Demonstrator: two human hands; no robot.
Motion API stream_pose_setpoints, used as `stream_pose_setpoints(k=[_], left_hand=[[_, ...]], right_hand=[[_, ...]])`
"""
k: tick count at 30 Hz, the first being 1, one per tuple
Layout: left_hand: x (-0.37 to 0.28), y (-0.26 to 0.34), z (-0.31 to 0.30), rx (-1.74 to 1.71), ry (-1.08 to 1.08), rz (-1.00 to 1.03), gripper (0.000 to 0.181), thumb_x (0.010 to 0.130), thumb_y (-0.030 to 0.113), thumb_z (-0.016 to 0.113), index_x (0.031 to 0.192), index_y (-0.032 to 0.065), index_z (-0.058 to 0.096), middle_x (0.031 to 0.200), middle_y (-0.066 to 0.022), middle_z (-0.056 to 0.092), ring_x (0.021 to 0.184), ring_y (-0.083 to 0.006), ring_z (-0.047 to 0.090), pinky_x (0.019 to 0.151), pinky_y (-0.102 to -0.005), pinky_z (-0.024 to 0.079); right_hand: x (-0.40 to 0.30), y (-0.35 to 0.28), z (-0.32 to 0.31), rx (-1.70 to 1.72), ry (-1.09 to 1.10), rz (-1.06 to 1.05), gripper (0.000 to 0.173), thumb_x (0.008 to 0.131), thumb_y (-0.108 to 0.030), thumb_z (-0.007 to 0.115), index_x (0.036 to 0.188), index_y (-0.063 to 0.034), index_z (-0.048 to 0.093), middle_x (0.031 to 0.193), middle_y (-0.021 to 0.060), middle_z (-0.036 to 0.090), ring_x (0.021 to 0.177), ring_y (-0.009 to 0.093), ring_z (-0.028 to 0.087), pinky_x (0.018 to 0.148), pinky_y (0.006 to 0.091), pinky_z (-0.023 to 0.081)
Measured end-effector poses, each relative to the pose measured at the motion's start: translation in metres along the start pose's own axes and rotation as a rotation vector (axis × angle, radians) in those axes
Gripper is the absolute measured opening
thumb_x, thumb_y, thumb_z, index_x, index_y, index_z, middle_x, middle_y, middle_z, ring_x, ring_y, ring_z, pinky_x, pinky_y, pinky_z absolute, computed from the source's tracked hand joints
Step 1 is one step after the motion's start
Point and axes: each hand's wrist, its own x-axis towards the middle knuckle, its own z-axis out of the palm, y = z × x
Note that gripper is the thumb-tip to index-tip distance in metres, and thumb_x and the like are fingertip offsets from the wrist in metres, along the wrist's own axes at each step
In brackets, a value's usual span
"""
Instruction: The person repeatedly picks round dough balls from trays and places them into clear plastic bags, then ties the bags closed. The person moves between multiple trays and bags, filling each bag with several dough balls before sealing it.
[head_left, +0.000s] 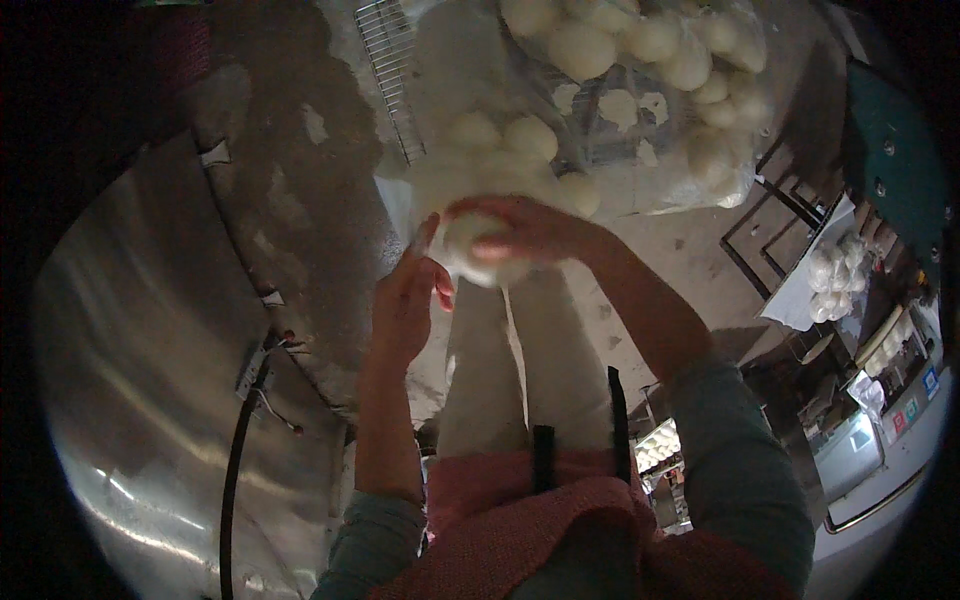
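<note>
A pale, round bun or dough ball (480, 244), blurred, is between my two hands. My right hand (525, 229) curls over it from the right, fingers on its top. My left hand (412, 292) is upright at its left side, fingers apart; whether it touches the ball cannot be told. Just beyond my hands, more pale round buns (531, 138) rest on a light cloth or sheet. Farther off, clear plastic (645, 187) covers or holds several larger ones over a wire rack.
A wire rack (390, 75) lies at the upper left. A large curved metal surface (135, 322) with a black hose (236, 465) fills the left. At right, bagged white buns (836, 274) rest on a white board beside dark metal frames (772, 232).
</note>
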Motion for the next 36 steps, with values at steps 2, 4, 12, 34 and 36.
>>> stream_pose_setpoints(k=[2,4,12,34,36], left_hand=[[-0.001,-0.007,-0.002,-0.029,-0.041,0.007,0.036,0.093,0.011,0.039,0.128,0.0083,0.045,0.067,-0.0015,0.053,0.062,-0.0084,0.051,0.062,-0.0228,0.044],[-0.006,-0.015,-0.001,-0.12,-0.081,-0.016,0.032,0.092,0.01,0.041,0.121,0.0067,0.053,0.069,-0.0018,0.054,0.063,-0.0089,0.051,0.062,-0.0232,0.044],[-0.024,-0.017,-0.003,-0.178,0.166,0.031,0.015,0.088,0.008,0.048,0.091,0.0008,0.061,0.084,-0.006,0.062,0.068,-0.0099,0.053,0.066,-0.0231,0.043],[0.131,0.059,0.215,0.031,-0.554,-0.11,0.017,0.085,0.021,0.053,0.092,0.0068,0.061,0.078,0.0012,0.061,0.068,-0.0061,0.051,0.061,-0.0227,0.04],[0.153,0.059,0.225,0.246,-0.562,-0.084,0.014,0.081,0.019,0.057,0.088,0.0067,0.061,0.073,0.0009,0.06,0.065,-0.0068,0.052,0.06,-0.0232,0.041]], right_hand=[[0.025,0.036,-0.011,-0.354,0.28,0.019,0.073,0.079,-0.045,0.057,0.128,0.0031,0.033,0.127,0.0201,0.043,0.119,0.031,0.04,0.1,0.0376,0.032],[0.031,0.038,-0.018,-0.661,0.493,0.015,0.074,0.079,-0.045,0.057,0.128,0.0045,0.032,0.126,0.0231,0.042,0.118,0.036,0.04,0.099,0.0394,0.033],[-0.035,-0.028,-0.024,-1.264,-0.093,0.466,0.031,0.075,-0.025,0.061,0.091,0.0009,0.058,0.104,0.0142,0.054,0.105,0.025,0.051,0.085,0.0346,0.044],[-0.14,0.027,-0.081,0.792,1.188,0.023,0.025,0.084,-0.017,0.057,0.105,-0.0047,0.05,0.079,0.008,0.059,0.078,0.014,0.057,0.065,0.0315,0.045],[-0.141,0.052,-0.099,1.021,1.236,-0.112,0.023,0.077,-0.013,0.064,0.095,-0.0044,0.052,0.076,0.0047,0.056,0.066,0.011,0.053,0.054,0.0262,0.041]])
